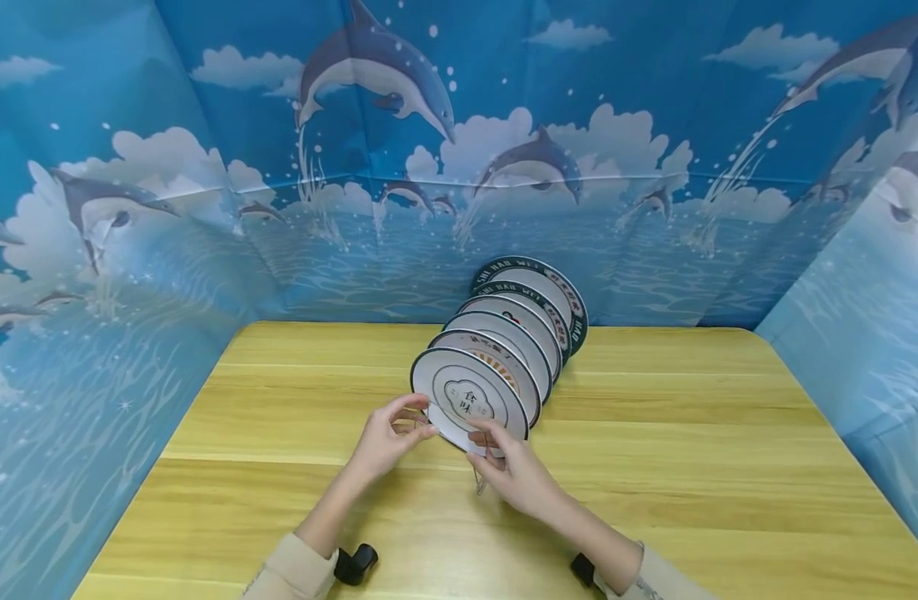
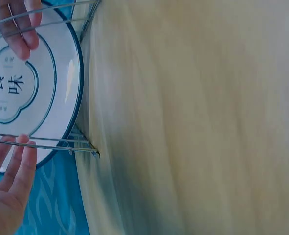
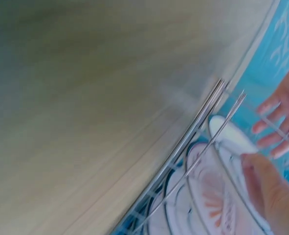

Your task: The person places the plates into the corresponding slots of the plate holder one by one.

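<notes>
Several round plates stand on edge in a slanting row in a metal wire rack [image 2: 61, 145]. The front plate [image 1: 459, 377] is white with dark rings and two characters at its centre. My left hand [image 1: 384, 437] is at its lower left rim, fingertips by a rack wire, with mostly straight fingers in the left wrist view. At the lower right my right hand [image 1: 515, 471] has loosely bent fingers in front of the plate face; whether they touch it is hard to tell. Behind it stands a plate with an orange striped pattern [image 3: 212, 203].
Two green-rimmed plates [image 1: 576, 333] are at the back of the row, near a blue dolphin-print cloth [image 1: 639, 208]. A wood-grain table [image 1: 729, 467] extends on both sides. Black wrist devices [image 1: 356, 564] sit by both sleeves.
</notes>
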The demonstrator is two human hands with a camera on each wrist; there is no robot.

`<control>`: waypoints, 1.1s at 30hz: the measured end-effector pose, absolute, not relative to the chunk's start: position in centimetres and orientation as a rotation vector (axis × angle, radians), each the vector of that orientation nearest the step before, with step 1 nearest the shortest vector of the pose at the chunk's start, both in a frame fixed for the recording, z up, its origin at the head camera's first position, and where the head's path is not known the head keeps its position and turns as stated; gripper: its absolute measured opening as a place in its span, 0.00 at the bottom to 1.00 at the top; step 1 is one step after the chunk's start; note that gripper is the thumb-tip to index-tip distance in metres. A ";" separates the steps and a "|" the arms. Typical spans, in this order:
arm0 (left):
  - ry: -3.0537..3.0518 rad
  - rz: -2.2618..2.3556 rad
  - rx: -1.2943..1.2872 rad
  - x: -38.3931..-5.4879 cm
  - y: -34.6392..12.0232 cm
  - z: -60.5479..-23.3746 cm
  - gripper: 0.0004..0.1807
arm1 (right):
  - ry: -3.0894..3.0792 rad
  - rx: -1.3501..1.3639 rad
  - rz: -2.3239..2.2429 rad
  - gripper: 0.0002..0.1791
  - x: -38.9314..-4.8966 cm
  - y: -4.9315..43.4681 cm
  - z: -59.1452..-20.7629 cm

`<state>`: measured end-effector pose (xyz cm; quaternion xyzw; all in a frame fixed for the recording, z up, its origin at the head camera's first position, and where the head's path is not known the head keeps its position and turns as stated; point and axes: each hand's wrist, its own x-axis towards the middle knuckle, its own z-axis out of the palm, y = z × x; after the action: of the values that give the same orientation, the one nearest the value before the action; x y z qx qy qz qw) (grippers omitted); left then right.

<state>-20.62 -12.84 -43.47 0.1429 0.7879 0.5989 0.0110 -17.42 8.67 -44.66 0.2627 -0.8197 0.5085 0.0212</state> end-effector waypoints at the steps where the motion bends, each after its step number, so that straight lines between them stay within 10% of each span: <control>1: 2.453 1.878 0.451 -20.3 -12.5 -43.1 0.23 | -2.545 0.838 1.582 0.23 -17.4 9.2 -44.6; 33: 2.638 1.880 0.627 -18.1 -4.6 -43.5 0.21 | -2.672 1.026 1.723 0.22 -19.5 19.5 -44.2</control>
<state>-18.14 -4.56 -43.48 0.1896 0.7970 0.5680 -0.0788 -19.49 19.54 -44.23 0.3056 -0.7958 0.5132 -0.0996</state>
